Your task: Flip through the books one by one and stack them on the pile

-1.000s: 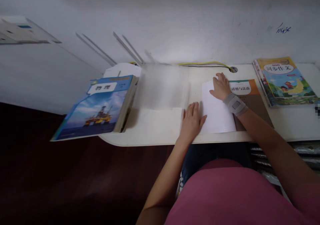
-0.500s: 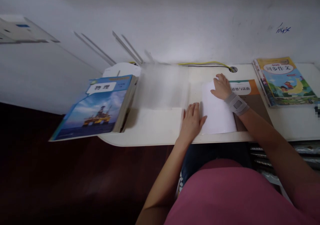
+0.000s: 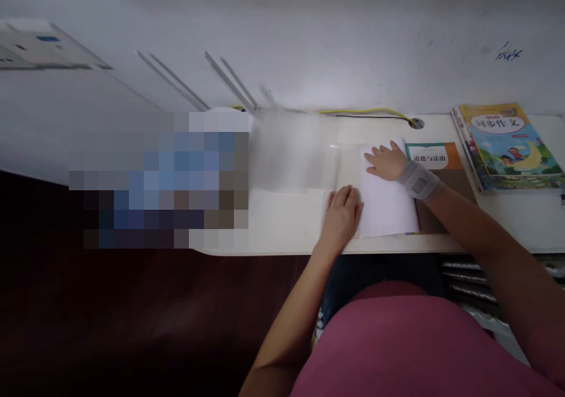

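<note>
Right hand (image 3: 388,162) lies palm down, fingers spread, on the white sheet (image 3: 389,208) at the left of a brown book (image 3: 435,202); the left hand (image 3: 342,215), fingers together, rests by the sheet's left edge, seemingly gripping nothing. Thin and light, the sheet probably creases easily, best taken by its edge. Along the white desk's (image 3: 269,226) back, a yellow cable (image 3: 366,112) skirts the pale wall (image 3: 344,43).

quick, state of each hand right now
Left hand: open, palm down beside the white sheet.
Right hand: open, palm down on the sheet.
</note>
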The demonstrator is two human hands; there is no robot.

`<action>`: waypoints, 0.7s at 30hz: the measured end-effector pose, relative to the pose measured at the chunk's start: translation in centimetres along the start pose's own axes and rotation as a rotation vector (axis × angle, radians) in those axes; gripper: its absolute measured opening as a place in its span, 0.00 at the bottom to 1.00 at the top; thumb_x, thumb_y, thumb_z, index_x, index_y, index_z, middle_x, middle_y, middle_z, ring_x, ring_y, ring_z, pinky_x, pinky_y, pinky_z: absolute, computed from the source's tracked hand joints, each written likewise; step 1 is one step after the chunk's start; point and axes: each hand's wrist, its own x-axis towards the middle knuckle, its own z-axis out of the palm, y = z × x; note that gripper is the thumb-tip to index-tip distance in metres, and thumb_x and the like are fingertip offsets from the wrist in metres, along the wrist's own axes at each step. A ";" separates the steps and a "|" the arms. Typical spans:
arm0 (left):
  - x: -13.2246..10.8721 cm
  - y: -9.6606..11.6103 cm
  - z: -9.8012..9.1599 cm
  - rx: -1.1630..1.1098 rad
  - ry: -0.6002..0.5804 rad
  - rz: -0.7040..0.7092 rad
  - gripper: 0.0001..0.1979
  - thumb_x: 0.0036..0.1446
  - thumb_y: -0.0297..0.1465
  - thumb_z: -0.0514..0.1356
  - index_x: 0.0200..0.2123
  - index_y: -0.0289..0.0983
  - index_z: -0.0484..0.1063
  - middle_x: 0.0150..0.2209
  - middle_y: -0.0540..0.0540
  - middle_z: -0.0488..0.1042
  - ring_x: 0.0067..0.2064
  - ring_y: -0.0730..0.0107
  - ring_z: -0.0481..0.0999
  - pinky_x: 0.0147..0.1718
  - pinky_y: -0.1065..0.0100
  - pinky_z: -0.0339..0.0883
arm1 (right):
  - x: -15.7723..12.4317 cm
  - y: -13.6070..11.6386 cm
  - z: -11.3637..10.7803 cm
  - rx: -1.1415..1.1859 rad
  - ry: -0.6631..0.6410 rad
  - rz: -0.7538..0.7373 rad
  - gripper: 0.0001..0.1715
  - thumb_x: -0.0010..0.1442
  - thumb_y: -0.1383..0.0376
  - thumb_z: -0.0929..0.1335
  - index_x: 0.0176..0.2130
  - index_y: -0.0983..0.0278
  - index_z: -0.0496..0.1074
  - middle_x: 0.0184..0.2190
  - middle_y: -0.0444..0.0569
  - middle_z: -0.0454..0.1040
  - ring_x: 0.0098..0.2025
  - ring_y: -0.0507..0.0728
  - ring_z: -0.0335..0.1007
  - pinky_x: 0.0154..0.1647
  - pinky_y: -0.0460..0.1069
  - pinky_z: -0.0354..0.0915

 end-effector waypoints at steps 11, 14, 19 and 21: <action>0.4 -0.1 0.1 -0.084 0.096 -0.076 0.08 0.63 0.25 0.50 0.34 0.34 0.69 0.39 0.37 0.71 0.39 0.59 0.73 0.41 0.57 0.71 | -1.0 -0.4 -0.1 0.019 0.029 0.023 0.30 0.67 0.54 0.58 0.63 0.62 0.59 0.60 0.61 0.64 0.57 0.68 0.61 0.56 0.64 0.51; 0.3 0.0 -0.3 -0.111 0.122 -0.133 0.09 0.63 0.25 0.49 0.34 0.36 0.67 0.38 0.39 0.69 0.37 0.62 0.72 0.39 0.59 0.71 | -1.0 -0.4 0.2 0.030 0.063 0.031 0.29 0.67 0.54 0.57 0.64 0.57 0.59 0.59 0.60 0.64 0.57 0.69 0.61 0.54 0.63 0.53; 0.2 0.2 -0.5 -0.128 0.153 -0.122 0.08 0.63 0.24 0.49 0.36 0.37 0.66 0.38 0.39 0.69 0.41 0.61 0.71 0.43 0.59 0.69 | -0.2 -0.2 0.8 0.073 0.143 0.079 0.27 0.67 0.59 0.55 0.64 0.54 0.59 0.58 0.60 0.64 0.54 0.68 0.62 0.50 0.60 0.56; 0.2 0.4 -0.5 -0.072 0.109 -0.080 0.08 0.63 0.24 0.49 0.35 0.36 0.67 0.39 0.38 0.70 0.44 0.59 0.71 0.50 0.55 0.66 | 0.4 0.1 0.9 0.080 0.157 0.094 0.27 0.67 0.59 0.55 0.64 0.56 0.59 0.57 0.60 0.64 0.54 0.67 0.61 0.49 0.59 0.57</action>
